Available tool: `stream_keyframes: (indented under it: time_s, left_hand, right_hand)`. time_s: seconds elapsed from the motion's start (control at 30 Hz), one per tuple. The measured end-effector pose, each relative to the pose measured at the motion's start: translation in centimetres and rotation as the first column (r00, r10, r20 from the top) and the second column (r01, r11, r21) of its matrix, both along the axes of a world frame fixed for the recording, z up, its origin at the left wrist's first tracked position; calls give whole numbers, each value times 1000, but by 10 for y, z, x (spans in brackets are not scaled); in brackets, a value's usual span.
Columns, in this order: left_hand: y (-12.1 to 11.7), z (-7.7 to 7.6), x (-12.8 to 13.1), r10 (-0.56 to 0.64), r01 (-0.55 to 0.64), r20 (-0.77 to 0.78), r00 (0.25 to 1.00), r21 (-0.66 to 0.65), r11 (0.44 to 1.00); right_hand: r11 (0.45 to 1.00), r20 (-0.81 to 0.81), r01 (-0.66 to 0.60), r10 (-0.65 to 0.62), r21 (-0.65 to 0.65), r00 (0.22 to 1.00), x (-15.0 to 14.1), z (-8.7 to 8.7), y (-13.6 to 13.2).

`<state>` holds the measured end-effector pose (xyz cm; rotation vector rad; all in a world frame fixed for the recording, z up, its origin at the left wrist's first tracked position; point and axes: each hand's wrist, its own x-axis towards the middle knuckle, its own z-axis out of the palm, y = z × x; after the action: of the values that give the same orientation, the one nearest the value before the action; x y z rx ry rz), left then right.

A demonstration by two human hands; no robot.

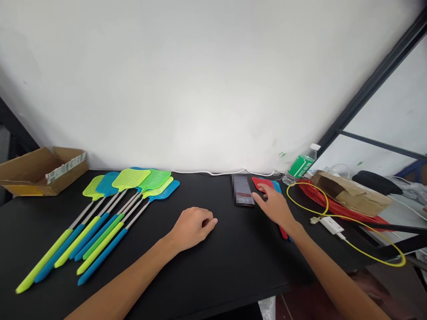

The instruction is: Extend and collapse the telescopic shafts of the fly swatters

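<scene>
My left hand (192,227) rests on the black table in the middle, its fingers curled in loosely and nothing visible in them. At the right, my right hand (274,205) is over a red fly swatter (258,180), thumb and forefinger apart. A blue fly swatter (276,185) lies partly under the red one; my hand and wrist hide much of both. Left of my right hand lies a phone (243,189) with its screen lit. Several yellow-green, green and blue swatters, including a yellow-green fly swatter (131,178), are fanned out on the left.
An open cardboard box (63,178) sits at the far left. On the right are a bottle with a green label (301,165), a crumpled brown paper bag (350,191), a yellow cable (367,255) and a white adapter (332,226). A white wall (207,89) stands behind the table.
</scene>
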<state>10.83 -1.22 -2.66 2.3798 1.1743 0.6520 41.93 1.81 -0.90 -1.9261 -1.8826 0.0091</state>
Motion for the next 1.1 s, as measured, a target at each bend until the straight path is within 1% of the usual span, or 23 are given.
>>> stream_keyframes:
  time_s: [0.07, 0.1, 0.2, 0.27, 0.33, 0.5, 0.63, 0.73, 0.87, 1.1]
  left_hand:
    - [0, 0, 0, 3, -3, -2, 1000, 3, 1000]
    - [0, 1, 0, 4, -4, -4, 1000, 5, 1000]
    - [0, 2, 0, 1, -1, -6, 1000, 12, 1000]
    - [-1, 2, 0, -6, 6, -2, 1000, 20, 1000]
    - [-1, 1, -1, -13, 13, 3, 1000, 31, 999]
    - [-1, -2, -1, -6, 6, 6, 1000, 39, 999]
    - [-1, -2, 0, 6, -6, -2, 1000, 26, 1000]
    - [-1, -1, 0, 3, -3, -5, 1000, 21, 1000]
    - [-1, 0, 0, -10, 10, 5, 1000, 26, 1000]
    - [-2, 1, 0, -5, 5, -3, 1000, 11, 1000]
  right_hand:
    - [988, -41, 35, -42, -150, 998, -20, 4, 9]
    - [983, -24, 64, -70, -174, 997, -30, 5, 13]
    - [979, 71, 98, -87, -177, 994, -54, 5, 20]
    - [979, 97, 98, -82, -180, 992, -67, 3, 19]
    - [980, 90, 70, -54, -188, 994, -79, 1, 14]
    - [982, 42, -62, 70, -180, 997, -114, -1, 0]
    - [971, -20, -134, 132, -200, 991, -138, 0, 7]
    - [971, -53, -143, 135, -194, 989, -148, 1, 21]
    - [974, -76, -127, 115, -186, 991, -153, -1, 35]
    - [980, -55, -102, 94, -172, 994, -152, -3, 38]
